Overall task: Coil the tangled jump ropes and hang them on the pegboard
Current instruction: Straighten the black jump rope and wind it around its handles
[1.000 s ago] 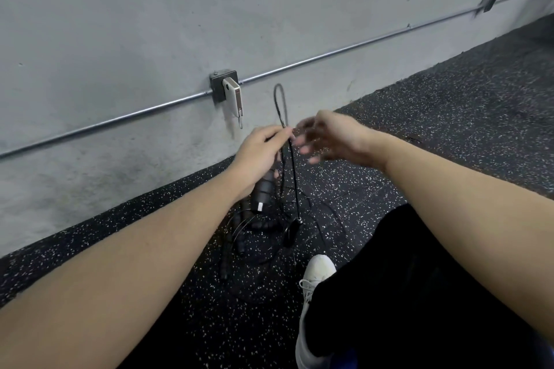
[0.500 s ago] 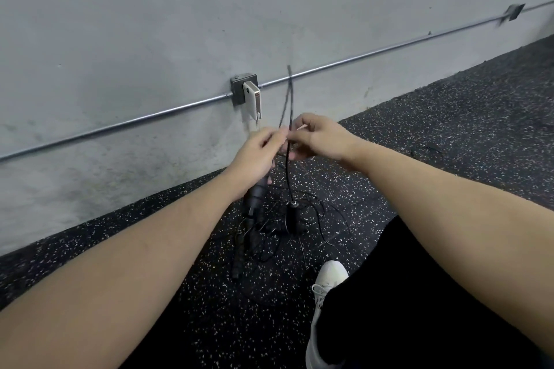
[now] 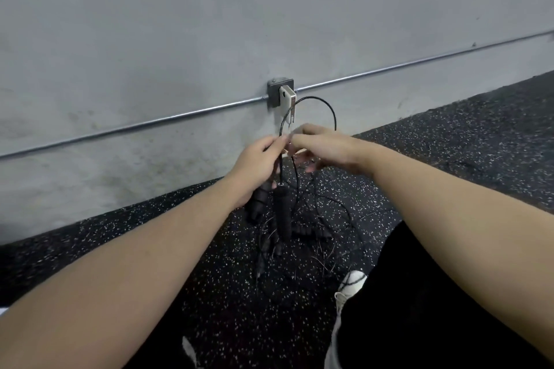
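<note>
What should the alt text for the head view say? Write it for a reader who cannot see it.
Two bare hands, left hand and right hand, meet over a speckled black floor, pinching a thin black jump rope that arcs up in a loop above them. A black handle dangles below, over tangled ropes by a grey wall.
</note>
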Motion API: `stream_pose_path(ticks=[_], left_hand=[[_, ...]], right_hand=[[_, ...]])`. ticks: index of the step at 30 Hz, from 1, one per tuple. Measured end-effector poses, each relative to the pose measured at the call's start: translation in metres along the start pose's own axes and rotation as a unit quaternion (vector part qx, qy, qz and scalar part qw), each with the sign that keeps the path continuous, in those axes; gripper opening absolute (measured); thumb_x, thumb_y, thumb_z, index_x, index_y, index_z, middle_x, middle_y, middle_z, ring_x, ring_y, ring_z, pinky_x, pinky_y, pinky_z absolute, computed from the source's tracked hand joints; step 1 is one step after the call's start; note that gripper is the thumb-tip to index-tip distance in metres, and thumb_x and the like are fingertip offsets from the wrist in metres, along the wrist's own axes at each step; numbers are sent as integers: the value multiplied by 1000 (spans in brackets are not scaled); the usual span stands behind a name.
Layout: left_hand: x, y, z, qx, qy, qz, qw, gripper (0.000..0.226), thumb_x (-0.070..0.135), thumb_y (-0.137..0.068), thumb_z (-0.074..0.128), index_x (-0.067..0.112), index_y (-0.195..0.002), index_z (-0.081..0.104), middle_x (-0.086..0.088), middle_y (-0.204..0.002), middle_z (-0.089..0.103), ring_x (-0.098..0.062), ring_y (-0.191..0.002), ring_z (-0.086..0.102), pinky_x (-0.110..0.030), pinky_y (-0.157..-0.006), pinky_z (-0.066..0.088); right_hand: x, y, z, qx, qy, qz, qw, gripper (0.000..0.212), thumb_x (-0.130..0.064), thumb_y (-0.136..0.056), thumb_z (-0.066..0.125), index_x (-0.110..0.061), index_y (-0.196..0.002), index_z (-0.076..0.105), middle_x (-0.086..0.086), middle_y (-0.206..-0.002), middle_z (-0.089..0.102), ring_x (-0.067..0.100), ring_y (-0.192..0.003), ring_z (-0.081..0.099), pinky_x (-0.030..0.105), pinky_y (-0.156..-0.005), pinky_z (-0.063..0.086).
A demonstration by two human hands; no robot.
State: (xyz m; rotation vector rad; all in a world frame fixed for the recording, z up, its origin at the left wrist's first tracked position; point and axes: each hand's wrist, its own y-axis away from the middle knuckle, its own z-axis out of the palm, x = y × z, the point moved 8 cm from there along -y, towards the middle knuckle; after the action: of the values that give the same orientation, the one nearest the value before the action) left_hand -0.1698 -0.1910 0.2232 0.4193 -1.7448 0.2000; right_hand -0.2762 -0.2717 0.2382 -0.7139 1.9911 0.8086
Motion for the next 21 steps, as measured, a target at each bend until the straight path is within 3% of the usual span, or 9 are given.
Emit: stream_pose_path(ticks=[4, 6, 8, 10, 12, 15, 18, 21], left_hand=[[1, 2, -22, 39, 84, -16, 996, 29, 43, -104, 54, 23, -89, 71, 1, -65, 57, -13, -46, 50, -26, -44, 45], [0, 2, -32, 50, 115, -23, 992, 29, 42, -103, 56, 21, -88, 70, 1, -68, 57, -14, -47, 50, -26, -44, 45], [0, 6, -40, 49, 131, -27, 990, 30, 42, -103, 56, 18, -90, 67, -5, -67, 54, -17, -46, 48, -24, -43, 44], [3, 8, -51, 59, 138, -16, 989, 26, 41, -103, 58, 17, -98, 67, -12, -76, 60, -19, -49, 50, -26, -44, 45], [7, 9, -67, 81, 137, -3, 987, 20, 39, -102, 60, 26, -117, 64, -17, -97, 67, -19, -53, 54, -28, -46, 48], [-1, 13, -93, 129, 118, -38, 984, 50, 27, -96, 64, 30, -140, 40, -9, -98, 69, -14, -60, 57, -29, -53, 51], [-16, 17, -106, 135, 125, -75, 980, 51, 18, -90, 69, 17, -135, 44, -9, -104, 67, -15, -76, 63, -28, -62, 52], [-24, 20, -110, 118, 166, -77, 976, 39, 19, -91, 72, 15, -126, 57, -10, -119, 70, -18, -87, 70, -29, -67, 56]], right_hand=[[-10, -5, 28, -52, 156, -25, 986, 26, -28, -94, 65, -18, -117, 58, 1, -105, 64, 15, -82, 58, 25, -68, 47], [-14, -12, 39, -54, 170, -39, 983, 25, -30, -94, 68, -15, -112, 61, -2, -97, 65, 11, -79, 58, 18, -65, 43], [-24, -15, 47, -36, 159, -59, 985, 22, -30, -96, 67, -10, -99, 60, -2, -79, 58, 4, -61, 49, 11, -52, 37], [-31, -21, 54, -32, 129, -70, 989, 25, -27, -97, 65, -3, -99, 61, 7, -83, 67, 7, -63, 52, 15, -60, 45], [-37, -24, 63, -38, 69, -67, 995, 25, -23, -99, 64, 1, -105, 61, 12, -94, 75, 19, -73, 60, 32, -70, 58], [-53, -29, 67, -9, -32, -79, 996, 15, -22, -100, 61, -9, -96, 56, 9, -100, 76, 21, -75, 68, 33, -65, 61], [-61, -34, 72, 18, -140, -69, 988, 18, -22, -102, 59, -15, -86, 53, 8, -95, 74, 24, -74, 69, 41, -68, 64], [-66, -37, 81, 29, -180, -58, 981, 19, -18, -102, 58, -15, -84, 53, 10, -86, 67, 24, -65, 66, 37, -58, 63]])
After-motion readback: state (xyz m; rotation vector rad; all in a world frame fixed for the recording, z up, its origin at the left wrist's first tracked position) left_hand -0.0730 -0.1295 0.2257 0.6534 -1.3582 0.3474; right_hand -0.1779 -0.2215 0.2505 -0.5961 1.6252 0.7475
